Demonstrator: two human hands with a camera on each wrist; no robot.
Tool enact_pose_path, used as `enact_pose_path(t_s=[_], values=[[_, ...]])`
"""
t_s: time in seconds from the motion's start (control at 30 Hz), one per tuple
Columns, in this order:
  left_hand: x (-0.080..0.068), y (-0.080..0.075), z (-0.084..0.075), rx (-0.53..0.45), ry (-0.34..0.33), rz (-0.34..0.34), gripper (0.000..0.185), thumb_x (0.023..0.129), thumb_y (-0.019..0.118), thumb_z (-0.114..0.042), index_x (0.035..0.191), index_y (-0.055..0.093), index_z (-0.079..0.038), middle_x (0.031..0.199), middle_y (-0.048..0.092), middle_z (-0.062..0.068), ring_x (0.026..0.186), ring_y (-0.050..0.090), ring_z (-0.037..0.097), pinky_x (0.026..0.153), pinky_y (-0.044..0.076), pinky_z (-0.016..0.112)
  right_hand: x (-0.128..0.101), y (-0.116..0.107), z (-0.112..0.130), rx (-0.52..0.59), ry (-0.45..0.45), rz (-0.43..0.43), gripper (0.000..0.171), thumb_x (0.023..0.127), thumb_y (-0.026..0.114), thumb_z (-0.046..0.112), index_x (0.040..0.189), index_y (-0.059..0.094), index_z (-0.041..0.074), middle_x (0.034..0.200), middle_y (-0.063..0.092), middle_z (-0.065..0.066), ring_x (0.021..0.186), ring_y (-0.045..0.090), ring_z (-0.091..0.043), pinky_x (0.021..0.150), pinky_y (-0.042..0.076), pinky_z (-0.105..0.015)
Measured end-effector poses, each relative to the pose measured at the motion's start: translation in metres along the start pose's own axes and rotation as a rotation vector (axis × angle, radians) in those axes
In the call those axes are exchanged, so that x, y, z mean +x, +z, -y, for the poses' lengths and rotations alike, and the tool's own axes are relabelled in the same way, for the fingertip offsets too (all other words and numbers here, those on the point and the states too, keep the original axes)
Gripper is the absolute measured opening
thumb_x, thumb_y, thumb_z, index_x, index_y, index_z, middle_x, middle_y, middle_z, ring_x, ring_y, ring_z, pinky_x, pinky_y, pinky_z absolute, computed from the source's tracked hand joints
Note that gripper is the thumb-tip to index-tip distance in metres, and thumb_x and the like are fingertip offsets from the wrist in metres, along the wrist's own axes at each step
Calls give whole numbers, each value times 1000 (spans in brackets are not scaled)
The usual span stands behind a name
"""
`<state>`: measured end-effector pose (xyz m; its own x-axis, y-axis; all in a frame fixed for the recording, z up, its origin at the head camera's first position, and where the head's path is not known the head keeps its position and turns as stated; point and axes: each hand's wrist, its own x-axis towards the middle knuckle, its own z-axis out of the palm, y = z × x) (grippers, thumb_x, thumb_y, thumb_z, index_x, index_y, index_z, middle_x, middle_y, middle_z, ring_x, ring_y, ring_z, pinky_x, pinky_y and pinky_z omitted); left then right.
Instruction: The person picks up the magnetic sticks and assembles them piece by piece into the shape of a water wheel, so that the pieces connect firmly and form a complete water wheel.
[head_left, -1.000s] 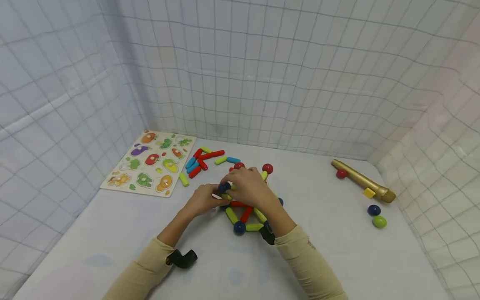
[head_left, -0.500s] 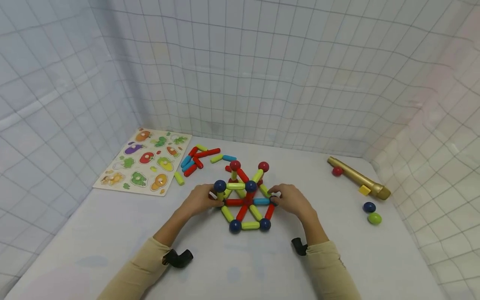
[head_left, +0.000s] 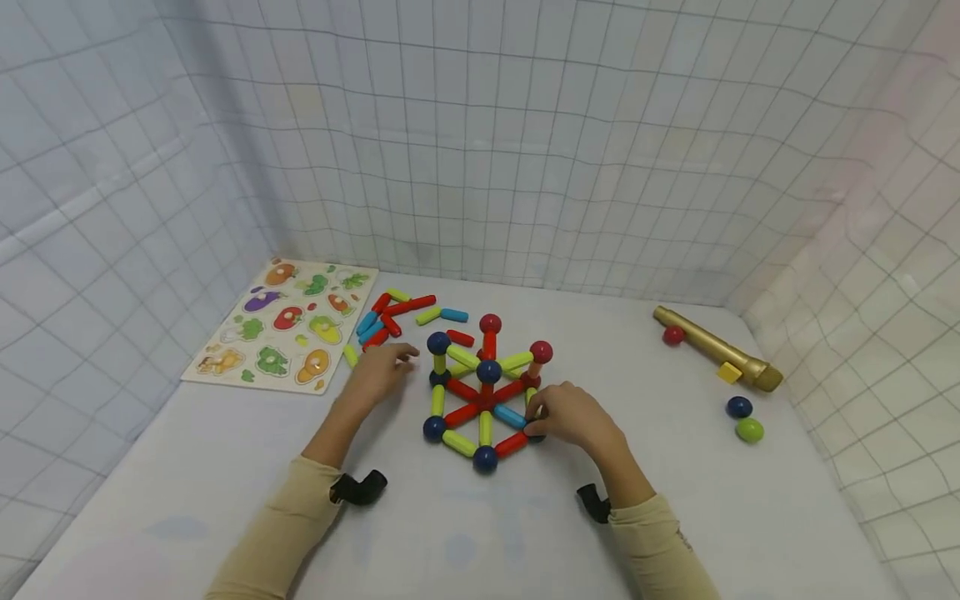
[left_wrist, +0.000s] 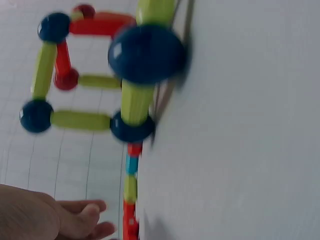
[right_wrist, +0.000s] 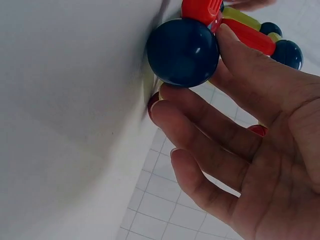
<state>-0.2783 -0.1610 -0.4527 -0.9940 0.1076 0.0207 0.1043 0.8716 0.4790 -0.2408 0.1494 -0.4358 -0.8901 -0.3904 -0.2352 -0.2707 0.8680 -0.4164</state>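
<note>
A structure of magnetic rods and balls (head_left: pixel 486 405) stands mid-table, with a six-sided base and a raised frame at the back. In the head view my right hand (head_left: pixel 573 417) is at its right corner. There the thumb and fingers grip a dark blue ball (right_wrist: pixel 183 52), seen close in the right wrist view. My left hand (head_left: pixel 378 373) hovers to the left of the structure, apart from it, fingers loosely extended and holding nothing. Close to that hand is an upright lime rod (head_left: pixel 438 364) topped by a blue ball (head_left: pixel 438 342).
Loose red, blue and lime rods (head_left: pixel 408 306) lie behind my left hand. A vegetable puzzle board (head_left: pixel 281 325) is at the far left. On the right are a gold microphone-like stick (head_left: pixel 712 346), a red ball (head_left: pixel 673 335), a yellow block (head_left: pixel 728 372), a blue ball (head_left: pixel 739 407) and a green ball (head_left: pixel 750 430).
My right hand moved from the structure's top to its right corner. The structure has turned clockwise. My left hand released its left side and drew back to the left.
</note>
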Motion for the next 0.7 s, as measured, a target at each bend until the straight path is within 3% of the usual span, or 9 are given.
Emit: enact_pose_path(t_s=[0.07, 0.13, 0.23, 0.37, 0.5, 0.57, 0.7], values=[[-1, -16, 12, 138, -58, -87, 24, 96, 60, -15, 113, 67, 0, 105, 67, 25, 94, 65, 42, 75, 55, 49, 0, 0, 1, -3, -4, 4, 12, 81, 79, 25, 90, 76, 17, 78, 67, 6, 75, 53, -14, 66, 44, -28], [0, -28, 25, 201, -139, -130, 28, 96, 60, -19, 111, 65, 4, 102, 62, 29, 89, 63, 46, 68, 54, 50, -1, -1, 1, 2, -7, 9, 12, 81, 79, 25, 90, 76, 17, 78, 67, 6, 74, 53, -14, 66, 44, -28], [4, -33, 39, 194, -221, -66, 40, 96, 61, -26, 118, 60, 7, 107, 59, 32, 94, 61, 47, 70, 53, 52, -1, -1, -1, 0, -7, 9, 12, 81, 79, 26, 89, 76, 18, 77, 67, 6, 74, 53, -13, 65, 44, -28], [6, -32, 46, 152, -206, 11, 42, 91, 61, -14, 127, 56, 7, 116, 62, 31, 99, 62, 43, 75, 53, 49, -1, -1, -3, -4, -11, -2, 12, 80, 79, 25, 89, 76, 18, 76, 66, 7, 73, 53, -13, 65, 43, -27], [-2, -39, 38, 119, -213, 19, 46, 87, 62, -10, 130, 55, 6, 118, 62, 31, 91, 59, 36, 65, 49, 37, 0, -2, -2, 2, -24, -7, 12, 81, 79, 24, 89, 76, 17, 75, 66, 6, 73, 53, -13, 65, 44, -27], [-11, -46, 28, 89, -209, 18, 44, 87, 62, -12, 127, 57, 5, 109, 64, 28, 82, 57, 31, 59, 45, 32, 0, -2, -2, 5, -31, -7, 12, 81, 79, 24, 89, 76, 16, 75, 66, 6, 73, 53, -14, 65, 44, -27], [-28, -53, -6, -15, -100, 18, 32, 88, 68, -21, 112, 63, -1, 97, 69, 17, 81, 62, 25, 62, 48, 30, -1, -1, -1, 10, -28, 1, 12, 81, 79, 23, 90, 76, 16, 76, 67, 6, 72, 53, -13, 65, 44, -27]])
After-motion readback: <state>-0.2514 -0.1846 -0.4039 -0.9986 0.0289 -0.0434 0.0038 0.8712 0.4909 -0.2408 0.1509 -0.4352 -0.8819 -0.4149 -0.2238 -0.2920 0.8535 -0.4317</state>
